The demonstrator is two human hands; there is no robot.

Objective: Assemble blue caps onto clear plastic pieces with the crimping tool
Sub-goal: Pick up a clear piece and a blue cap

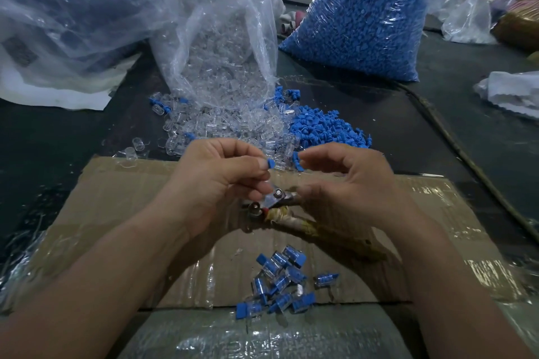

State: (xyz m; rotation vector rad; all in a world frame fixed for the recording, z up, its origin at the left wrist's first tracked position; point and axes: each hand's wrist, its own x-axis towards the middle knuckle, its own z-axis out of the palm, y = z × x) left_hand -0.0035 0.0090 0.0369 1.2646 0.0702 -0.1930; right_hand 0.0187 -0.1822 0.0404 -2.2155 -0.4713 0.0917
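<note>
Your left hand point(221, 172) and right hand point(350, 181) each pinch a cap point(271, 163); few assemblies point(280, 280) done, heaps point(233, 125) remain.

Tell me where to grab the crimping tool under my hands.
Grip the crimping tool by its wrapped handles, coming from the right, probably with the right hand: the handles trail toward the lower right, while the metal head points left beneath the left hand, which pinches a blue cap.

Matt blue plastic caps point(326, 128); glossy clear pcs point(221, 125); taped cardboard point(116, 201).
</note>
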